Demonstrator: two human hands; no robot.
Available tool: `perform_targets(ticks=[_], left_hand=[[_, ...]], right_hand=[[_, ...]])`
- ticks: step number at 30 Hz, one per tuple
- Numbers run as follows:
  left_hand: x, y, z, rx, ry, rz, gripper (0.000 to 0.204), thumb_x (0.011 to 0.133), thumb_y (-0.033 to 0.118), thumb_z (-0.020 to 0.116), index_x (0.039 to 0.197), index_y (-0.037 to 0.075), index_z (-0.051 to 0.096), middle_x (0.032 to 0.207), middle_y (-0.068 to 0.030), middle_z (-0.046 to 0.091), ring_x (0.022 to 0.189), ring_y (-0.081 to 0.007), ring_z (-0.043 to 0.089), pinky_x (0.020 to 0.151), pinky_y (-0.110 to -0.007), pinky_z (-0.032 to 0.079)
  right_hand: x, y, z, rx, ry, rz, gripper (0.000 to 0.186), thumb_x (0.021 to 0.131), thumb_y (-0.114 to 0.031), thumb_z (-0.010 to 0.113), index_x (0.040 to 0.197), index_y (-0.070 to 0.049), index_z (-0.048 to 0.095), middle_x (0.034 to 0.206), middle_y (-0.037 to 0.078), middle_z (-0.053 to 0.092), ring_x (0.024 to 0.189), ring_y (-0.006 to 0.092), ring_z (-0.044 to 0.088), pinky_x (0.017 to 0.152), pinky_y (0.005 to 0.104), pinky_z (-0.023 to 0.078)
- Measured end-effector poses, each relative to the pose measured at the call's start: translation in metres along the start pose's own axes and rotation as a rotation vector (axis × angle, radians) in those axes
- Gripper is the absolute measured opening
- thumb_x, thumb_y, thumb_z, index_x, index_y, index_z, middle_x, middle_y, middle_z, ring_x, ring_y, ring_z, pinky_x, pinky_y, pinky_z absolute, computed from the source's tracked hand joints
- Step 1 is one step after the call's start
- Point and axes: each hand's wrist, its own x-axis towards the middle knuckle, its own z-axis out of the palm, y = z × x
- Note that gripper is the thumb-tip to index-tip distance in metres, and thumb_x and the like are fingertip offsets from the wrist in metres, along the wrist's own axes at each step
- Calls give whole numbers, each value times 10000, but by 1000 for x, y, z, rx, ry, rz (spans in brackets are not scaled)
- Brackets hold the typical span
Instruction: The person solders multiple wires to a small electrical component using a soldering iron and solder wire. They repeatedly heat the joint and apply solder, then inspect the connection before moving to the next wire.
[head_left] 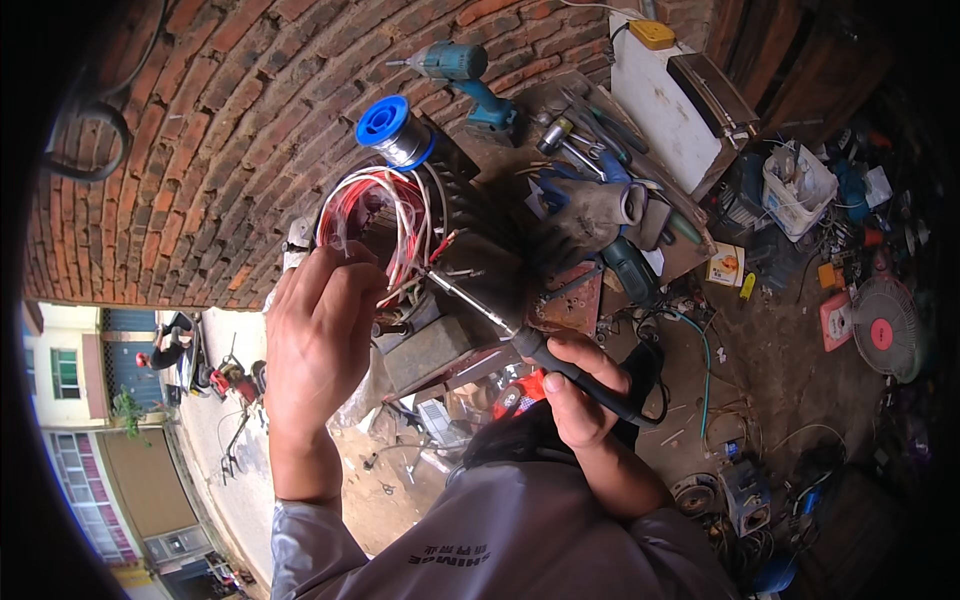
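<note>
My right hand is closed around the black handle of a soldering iron. The iron's metal shaft slants up to the left, its tip close to the wire ends. A coil of red and white wires lies at the end of a dark ribbed housing. At the coil's lower left is my left hand, its fingers pinched together. The back of that hand hides what they hold. Just above the wires stands a solder spool with blue rims.
A teal cordless driver stands by the brick wall. Work gloves, a hammer and pliers crowd the right side. Farther right are a white basket and a fan. A cable trails near my right hand.
</note>
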Motion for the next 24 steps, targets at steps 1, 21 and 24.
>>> perform_targets(ticks=[1,21,24], left_hand=[[1,1,1,0,19,6,152,881,29,760,1006,64,680,1051,-104,691,897,-342,672,776,-448,520],[9,7,5,-26,28,24,133,889,0,747,1001,29,682,1077,-119,709,938,-346,704,812,-429,544],[9,7,5,-29,23,27,135,884,4,750,997,30,681,1081,-112,709,934,-342,704,807,-426,543]], right_hand=[[0,0,0,-5,-4,-1,342,933,-83,753,1225,85,692,1125,218,736,940,255,724,837,354,575],[0,0,-2,-6,-6,-12,347,928,-82,753,1226,86,694,1137,223,739,948,255,731,847,354,580],[-4,2,-2,29,17,16,348,930,-79,750,1230,86,693,1142,220,740,955,252,732,858,353,579]])
